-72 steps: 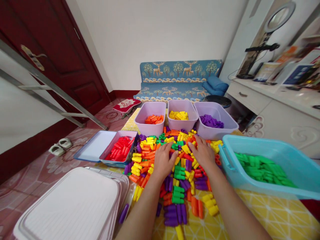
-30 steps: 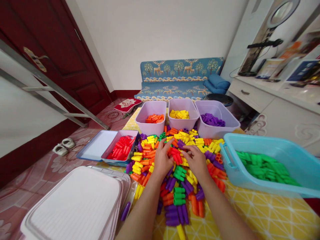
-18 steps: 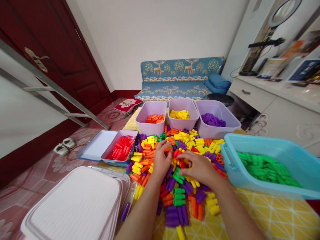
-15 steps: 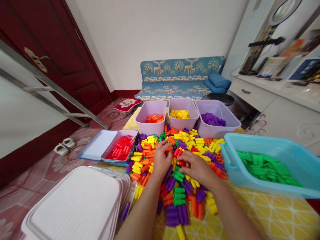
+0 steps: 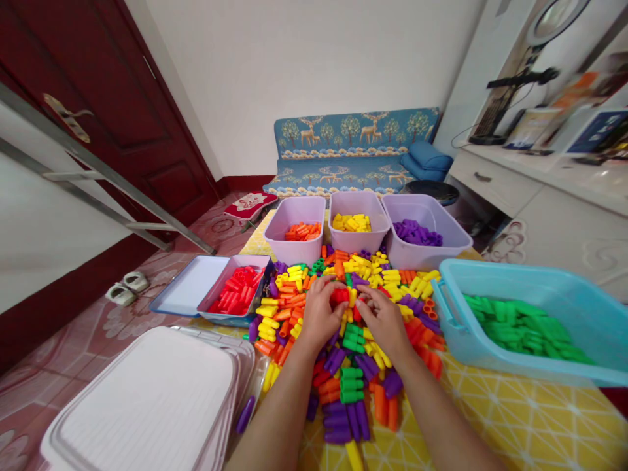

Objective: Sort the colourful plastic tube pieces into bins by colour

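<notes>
Table [image 5: 540,425]: yellow cloth, bare only at the near right.
Lid [image 5: 147,405]: white, fills the near left, right up against the pile.
Tub [image 5: 471,347]: blue, walls off the right side.
Bins [image 5: 294,252]: three, purple, in a row closing the far side.
Tray [image 5: 230,319]: left of the pile.
Pile [image 5: 289,307]: mixed pegs, hemmed in left, right and far.
Left hand [image 5: 318,317]: mid-pile, curled tight on the red pegs.
Right hand [image 5: 385,320]: just beside it, fingertips on the same pegs; grip unclear.
Red pegs [image 5: 339,296]: short, glossy, bunched between both hands.
</notes>
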Demonstrator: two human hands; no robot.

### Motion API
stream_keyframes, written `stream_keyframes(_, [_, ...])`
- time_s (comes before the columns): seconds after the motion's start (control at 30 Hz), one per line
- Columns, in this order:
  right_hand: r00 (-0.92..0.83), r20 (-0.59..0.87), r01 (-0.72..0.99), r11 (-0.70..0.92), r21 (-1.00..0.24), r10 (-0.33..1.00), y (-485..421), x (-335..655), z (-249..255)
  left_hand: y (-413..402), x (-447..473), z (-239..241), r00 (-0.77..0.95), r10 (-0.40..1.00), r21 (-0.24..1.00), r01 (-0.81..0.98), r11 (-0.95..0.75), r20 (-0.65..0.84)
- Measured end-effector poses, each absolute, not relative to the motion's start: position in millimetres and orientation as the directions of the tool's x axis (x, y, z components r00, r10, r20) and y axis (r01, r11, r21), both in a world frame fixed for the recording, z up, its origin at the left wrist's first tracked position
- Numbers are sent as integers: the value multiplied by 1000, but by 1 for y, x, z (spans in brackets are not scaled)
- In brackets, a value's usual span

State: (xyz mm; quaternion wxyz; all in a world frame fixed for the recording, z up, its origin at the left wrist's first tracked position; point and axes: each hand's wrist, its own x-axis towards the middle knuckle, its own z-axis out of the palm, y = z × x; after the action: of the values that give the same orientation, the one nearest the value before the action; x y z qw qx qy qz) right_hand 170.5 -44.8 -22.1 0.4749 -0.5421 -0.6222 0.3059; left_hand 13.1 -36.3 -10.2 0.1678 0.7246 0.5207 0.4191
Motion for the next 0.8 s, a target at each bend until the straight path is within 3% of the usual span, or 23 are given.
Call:
stream_keyframes(0.17, [177, 266, 183, 234, -955, 948, -51, 171, -15, -39, 12, -8, -92, 848, 753, 516, -408, 522])
stream_keyframes(0.27, [172, 298, 126, 279, -952, 939, -54, 170, -9, -42, 12, -6, -199, 881, 877, 326, -353, 429])
stream_keyframes(0.37, [170, 322, 126, 303, -945, 931, -55, 167, -7, -44, 14, 1, -115, 958, 964, 69, -257, 264])
stream_keyframes(0.47, [166, 334, 138, 313, -940, 928, -56, 165, -7, -47, 16, 13, 23, 985, 984, -46, -169, 171])
stream_keyframes(0.67, [107, 370, 158, 352, -923, 923, -59, 160, -5, -54, 22, 22, 276, 958, 993, 62, -100, 79])
stream_keyframes(0.8, [82, 348, 119, 338, -934, 934, -59, 160, -9, -51, 13, 24, 206, 977, 995, 72, -71, 55])
